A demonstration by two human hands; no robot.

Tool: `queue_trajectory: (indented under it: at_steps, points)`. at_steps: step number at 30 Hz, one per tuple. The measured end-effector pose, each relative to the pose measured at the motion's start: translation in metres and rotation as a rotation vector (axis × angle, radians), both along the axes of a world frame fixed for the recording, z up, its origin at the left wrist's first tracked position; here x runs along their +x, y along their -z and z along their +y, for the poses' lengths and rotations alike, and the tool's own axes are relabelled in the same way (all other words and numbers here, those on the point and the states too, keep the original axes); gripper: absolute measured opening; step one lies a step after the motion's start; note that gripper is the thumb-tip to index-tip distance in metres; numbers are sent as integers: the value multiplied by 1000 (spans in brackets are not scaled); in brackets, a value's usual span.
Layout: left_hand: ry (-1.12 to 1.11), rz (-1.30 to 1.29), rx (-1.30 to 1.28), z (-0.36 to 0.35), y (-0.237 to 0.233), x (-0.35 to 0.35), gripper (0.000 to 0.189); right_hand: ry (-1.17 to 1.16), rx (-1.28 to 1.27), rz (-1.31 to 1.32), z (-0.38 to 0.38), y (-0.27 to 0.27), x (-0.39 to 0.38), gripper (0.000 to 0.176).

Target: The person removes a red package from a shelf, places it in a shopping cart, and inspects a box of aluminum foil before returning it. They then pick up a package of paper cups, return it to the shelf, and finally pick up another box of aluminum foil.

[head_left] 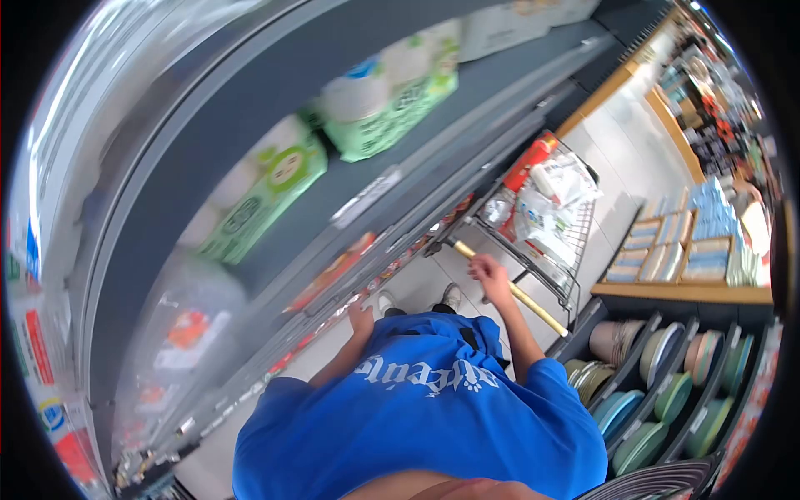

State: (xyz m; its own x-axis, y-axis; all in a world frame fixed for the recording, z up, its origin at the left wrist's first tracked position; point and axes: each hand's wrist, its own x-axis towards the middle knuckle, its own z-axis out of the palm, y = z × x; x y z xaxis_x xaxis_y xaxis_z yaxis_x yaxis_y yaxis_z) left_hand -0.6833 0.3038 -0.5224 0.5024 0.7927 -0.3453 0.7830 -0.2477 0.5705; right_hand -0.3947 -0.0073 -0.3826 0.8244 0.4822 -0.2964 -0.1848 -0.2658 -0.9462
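My right hand (489, 277) is on the pale yellow handle (537, 311) of a wire shopping cart (575, 275), its fingers curled over the bar. In the cart are a red package (531, 158) and several white and clear plastic bags (546, 212). My left hand (361, 316) hangs low in front of the blue shirt, close to the lower shelf edge. It is blurred, and its fingers do not show clearly.
A dark shelf (367, 179) with green-and-white packs (387, 104) runs along the left. Clear-wrapped goods (187, 325) hang nearer me. On the right, a rack (600, 392) holds bowls and plates, beside a wooden display (683, 290) of folded textiles. Pale floor tiles (629, 137) lie beyond the cart.
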Motion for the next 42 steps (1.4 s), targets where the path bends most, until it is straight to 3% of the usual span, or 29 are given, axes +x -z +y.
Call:
queue_trajectory:
  at_steps: [1,3,5,7,11,12,15,19,24,30,38,42]
  points:
    - [75,-84,-82,-6,15,12,51,146,-61,54,-37,-5,7,19]
    - [190,-235,-195,-25,18,53,47,390,-235,-77,-109,-8,16,16]
    - [264,-373,-251,-61,-34,128,44,622,-489,-341,-178,14,10,24]
    - [323,-462,-114,-96,-97,198,42,622,-916,-400,-240,42,-7,38]
    - [587,-544,150,-134,-137,304,43,571,-1031,40,-279,64,-45,58]
    - [712,-422,96,-135,-130,323,49,563,-1036,102,-280,69,-46,60]
    - [963,62,325,-165,-136,351,56,501,-1015,183,-282,63,-36,61]
    - [1149,319,488,-191,-131,364,69,414,-956,163,-290,63,-23,60]
    - [1144,290,546,-202,-107,368,51,345,-927,102,-308,81,-11,46]
    - [1148,273,460,-200,-117,364,54,298,-920,114,-318,107,0,32]
    - [1213,330,432,-183,-102,361,45,362,-895,87,-314,115,-14,30]
    - [1293,296,394,-164,-107,350,44,386,-960,116,-293,94,-29,29]
